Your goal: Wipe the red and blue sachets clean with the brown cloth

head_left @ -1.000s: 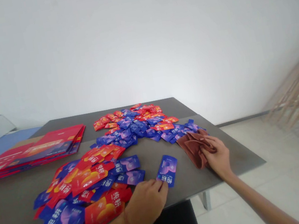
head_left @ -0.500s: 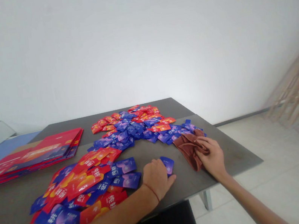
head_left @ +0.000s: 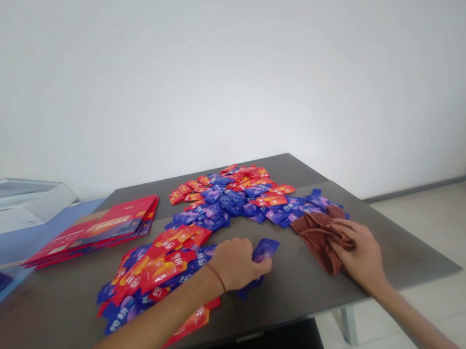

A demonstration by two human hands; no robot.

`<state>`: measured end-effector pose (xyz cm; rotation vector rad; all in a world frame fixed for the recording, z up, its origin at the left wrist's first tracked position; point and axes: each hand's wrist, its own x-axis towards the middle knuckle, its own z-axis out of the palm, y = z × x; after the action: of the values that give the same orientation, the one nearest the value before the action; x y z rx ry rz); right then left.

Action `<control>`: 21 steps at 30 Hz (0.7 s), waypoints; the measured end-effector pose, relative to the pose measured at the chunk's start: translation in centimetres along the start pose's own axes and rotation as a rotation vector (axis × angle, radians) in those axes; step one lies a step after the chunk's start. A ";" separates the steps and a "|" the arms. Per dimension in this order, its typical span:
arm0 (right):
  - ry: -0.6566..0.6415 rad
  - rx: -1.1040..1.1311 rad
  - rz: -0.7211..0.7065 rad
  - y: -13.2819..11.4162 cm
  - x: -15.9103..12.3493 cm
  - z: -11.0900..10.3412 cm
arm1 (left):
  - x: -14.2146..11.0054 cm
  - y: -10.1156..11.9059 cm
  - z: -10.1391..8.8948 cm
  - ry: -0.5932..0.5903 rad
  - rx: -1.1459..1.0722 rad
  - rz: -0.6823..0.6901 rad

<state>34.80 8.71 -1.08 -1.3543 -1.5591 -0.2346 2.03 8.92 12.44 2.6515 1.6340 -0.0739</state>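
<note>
Brown cloth (head_left: 318, 239), red and blue sachets (head_left: 232, 199)

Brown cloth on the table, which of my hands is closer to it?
Right: your right hand grips the brown cloth. Your left hand is apart from it, to its left, at a blue packet.

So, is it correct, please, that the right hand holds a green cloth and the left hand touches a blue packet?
In the head view, the cloth in the right hand is brown, not green; the left hand does touch a blue packet.
</note>
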 end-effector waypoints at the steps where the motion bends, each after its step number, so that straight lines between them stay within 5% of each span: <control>1: 0.007 -0.002 -0.002 0.2 -0.1 0.1 | -0.4 -1.5 -0.7 0.003 0.008 -0.020; 7: -0.002 -0.018 0.000 1.1 -0.3 0.3 | -1.9 -12.3 -3.5 0.064 0.140 -0.139; 12: -0.010 -0.037 -0.019 1.5 -0.3 0.4 | -1.8 -20.1 -4.2 -0.041 0.117 -0.064; 16: -0.011 -0.053 -0.034 1.7 -0.4 0.4 | -1.6 -23.1 -3.6 -0.140 0.025 0.030; 21: -0.025 -0.081 -0.028 1.7 -0.3 0.3 | -1.0 -24.3 -3.3 -0.193 -0.080 0.109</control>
<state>36.02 9.33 -2.26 -1.4032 -1.6058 -0.3019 -20.03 19.05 15.88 2.5764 1.4024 -0.2477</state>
